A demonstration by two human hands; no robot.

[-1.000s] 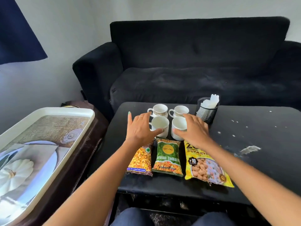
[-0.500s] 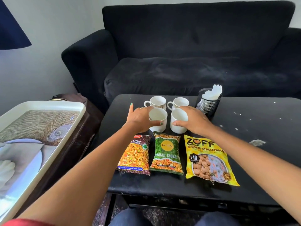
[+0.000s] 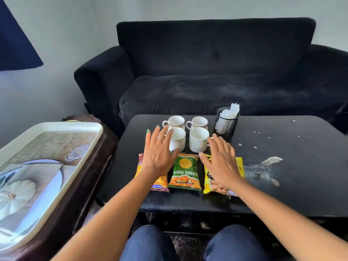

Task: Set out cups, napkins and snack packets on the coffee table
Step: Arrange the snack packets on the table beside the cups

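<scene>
Risk: both hands hover low over the packets, just before the near cups; a careless sweep forward could knock a cup into its neighbour or tip it, as the four stand close together.
Second risk: the napkin holder stands just beside the right-hand cups near the far edge of the table; a nudge could push it toward that edge.
Left hand: fingers spread and straight, holding nothing, above the orange packet and partly hiding the near left cup.
Right hand: spread flat, empty, over the yellow packet.
Cups: four white ones with thin gold rims in a square near the far edge; far left cup, far right cup, near right cup, all upright.
Packets: three in a row toward the near edge, the green packet between the other two, all lying flat.
Napkins: white, standing in the black mesh holder.
Progress: everything looks set out; probably only small straightening is left.
Beside: an empty-handed reach away, a tray sits left of the table.
</scene>
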